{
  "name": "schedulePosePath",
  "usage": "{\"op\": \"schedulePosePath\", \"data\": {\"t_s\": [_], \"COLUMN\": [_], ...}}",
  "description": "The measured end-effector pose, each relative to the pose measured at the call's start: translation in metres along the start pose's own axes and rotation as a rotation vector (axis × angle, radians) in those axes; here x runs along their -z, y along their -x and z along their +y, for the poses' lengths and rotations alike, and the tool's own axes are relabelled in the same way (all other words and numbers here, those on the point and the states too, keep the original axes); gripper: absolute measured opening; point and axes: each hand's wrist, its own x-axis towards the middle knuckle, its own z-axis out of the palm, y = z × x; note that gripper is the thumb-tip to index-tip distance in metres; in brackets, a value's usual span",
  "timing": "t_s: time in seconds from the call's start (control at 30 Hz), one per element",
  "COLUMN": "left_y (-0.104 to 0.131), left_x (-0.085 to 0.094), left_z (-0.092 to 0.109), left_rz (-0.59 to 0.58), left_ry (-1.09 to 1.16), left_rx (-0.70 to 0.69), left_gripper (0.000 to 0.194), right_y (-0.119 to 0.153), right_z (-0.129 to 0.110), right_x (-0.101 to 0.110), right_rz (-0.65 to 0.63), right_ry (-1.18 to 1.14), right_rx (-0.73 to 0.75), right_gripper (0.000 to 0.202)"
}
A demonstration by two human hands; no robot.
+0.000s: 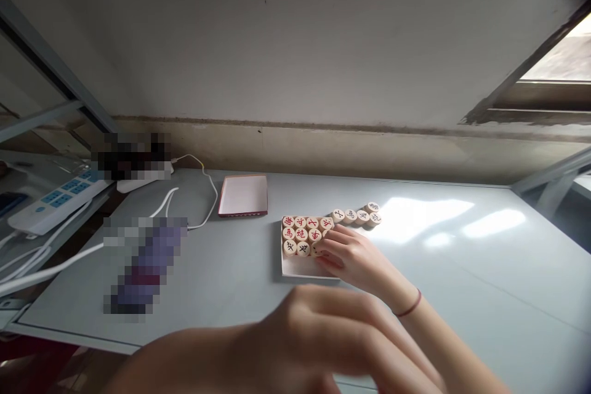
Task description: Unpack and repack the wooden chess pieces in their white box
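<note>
My right hand (pixel 348 255) reaches over a shallow white box (pixel 305 268), its fingers closed on a round wooden xiangqi piece (pixel 317 249) in the third row. Inside the box, rows of upright-facing pieces carry red characters, such as one red-marked piece (pixel 301 234). Two black-marked pieces, including one black-marked piece (pixel 303 249), lie left of my fingers. Bare box bottom shows along the near side. Large and blurred in the foreground is my left hand (pixel 341 332), bent at the knuckles above the near table edge, with its fingertips hidden.
Several black-marked pieces (pixel 363 217) sit on the grey table (pixel 249 258) behind the box, to the right. A box lid (pixel 244 195) lies back left. A blurred-out purple object (pixel 152 265), white cables (pixel 69 265) and a power strip (pixel 69 194) occupy the left.
</note>
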Motion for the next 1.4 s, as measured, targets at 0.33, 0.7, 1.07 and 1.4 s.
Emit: {"op": "schedulePosePath", "data": {"t_s": [0.33, 0.7, 1.07, 1.4], "left_y": [-0.003, 0.005, 0.007, 0.001], "left_x": [0.022, 0.016, 0.010, 0.009], "left_z": [-0.094, -0.101, -0.107, -0.112], "left_rz": [0.281, 0.210, 0.173, 0.250], "left_ry": [-0.295, -0.303, -0.328, -0.491], "left_rx": [0.234, 0.275, 0.262, 0.195], "left_gripper": [0.014, 0.016, 0.016, 0.019], "right_y": [0.000, 0.010, -0.019, -0.017], "right_z": [0.001, 0.046, 0.115, 0.070], "right_x": [0.007, 0.018, 0.039, 0.043], "right_rz": [0.023, 0.287, -0.316, 0.101], "right_ry": [-0.011, -0.018, 0.179, -0.054], "right_rx": [-0.100, -0.593, -1.090, -0.848], "right_gripper": [0.006, 0.032, 0.031, 0.040]}}
